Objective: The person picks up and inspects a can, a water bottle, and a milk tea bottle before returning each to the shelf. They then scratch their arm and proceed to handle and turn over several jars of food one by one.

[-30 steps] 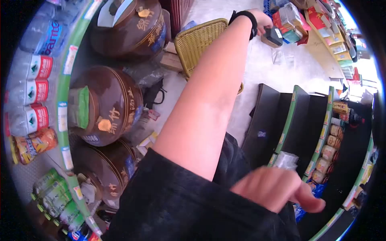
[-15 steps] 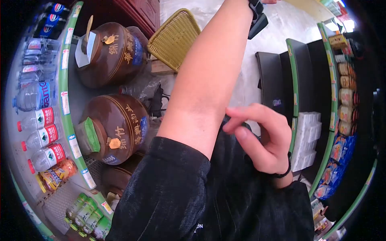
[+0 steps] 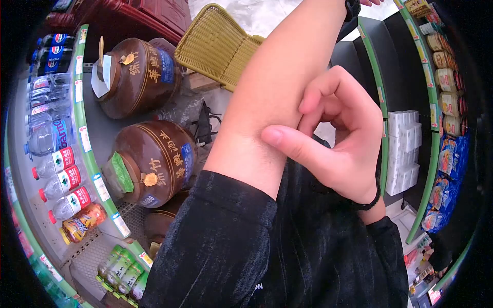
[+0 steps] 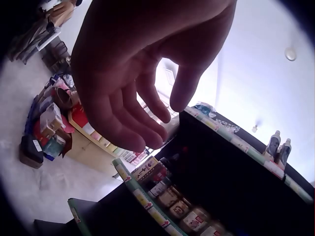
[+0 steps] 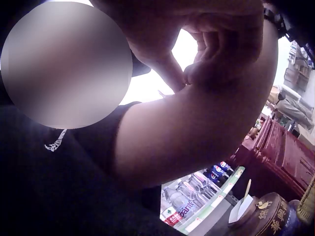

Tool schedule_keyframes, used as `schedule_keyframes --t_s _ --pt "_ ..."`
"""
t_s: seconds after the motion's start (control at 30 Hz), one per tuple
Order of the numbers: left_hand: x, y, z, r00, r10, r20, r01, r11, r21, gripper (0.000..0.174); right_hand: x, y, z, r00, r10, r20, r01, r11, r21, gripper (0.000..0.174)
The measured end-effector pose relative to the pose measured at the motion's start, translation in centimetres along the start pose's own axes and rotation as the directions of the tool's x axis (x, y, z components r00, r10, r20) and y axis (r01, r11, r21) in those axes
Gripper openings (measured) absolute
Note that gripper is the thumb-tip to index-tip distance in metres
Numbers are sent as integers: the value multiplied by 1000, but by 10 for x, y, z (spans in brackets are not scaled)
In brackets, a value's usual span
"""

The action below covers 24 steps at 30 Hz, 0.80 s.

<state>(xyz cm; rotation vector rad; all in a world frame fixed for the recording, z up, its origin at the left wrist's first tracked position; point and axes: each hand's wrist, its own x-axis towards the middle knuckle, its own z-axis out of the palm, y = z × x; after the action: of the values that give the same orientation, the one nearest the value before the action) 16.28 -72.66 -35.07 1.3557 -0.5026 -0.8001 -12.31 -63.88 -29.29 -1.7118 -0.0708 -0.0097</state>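
Shop | 3 brown jars (image 3: pixel 154 161), 1 chair (image 3: pixel 215 46) | R hand (image 3: pixel 339 138) pinches L forearm (image 3: pixel 272 97) | L hand (image 4: pixel 133 64) slack

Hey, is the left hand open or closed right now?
Open. In the left wrist view the left hand shows relaxed, slightly curved fingers with nothing held in them.

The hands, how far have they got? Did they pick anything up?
Nothing is picked up. The left hand hangs open and bare above the shelf jars. In hand right now: the right hand rests its curled fingers and thumb on the left forearm. Everything on the shelves is left, such as the brown crocks and water bottles, all untouched.
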Motion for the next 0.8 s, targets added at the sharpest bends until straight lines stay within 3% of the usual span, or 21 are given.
schedule_keyframes --t_s 0.63,0.73,0.8 --pt "15 -33 10 992 -120 30 119 992 41 39 -16 13 -15 989 129 66 -144 915 377 19" --pt "14 -42 9 992 -120 37 119 992 35 39 -17 13 -24 976 172 133 -213 879 427 18" --pt "17 -52 5 991 -123 50 121 992 29 38 -23 16 -24 989 125 84 -149 905 398 16"
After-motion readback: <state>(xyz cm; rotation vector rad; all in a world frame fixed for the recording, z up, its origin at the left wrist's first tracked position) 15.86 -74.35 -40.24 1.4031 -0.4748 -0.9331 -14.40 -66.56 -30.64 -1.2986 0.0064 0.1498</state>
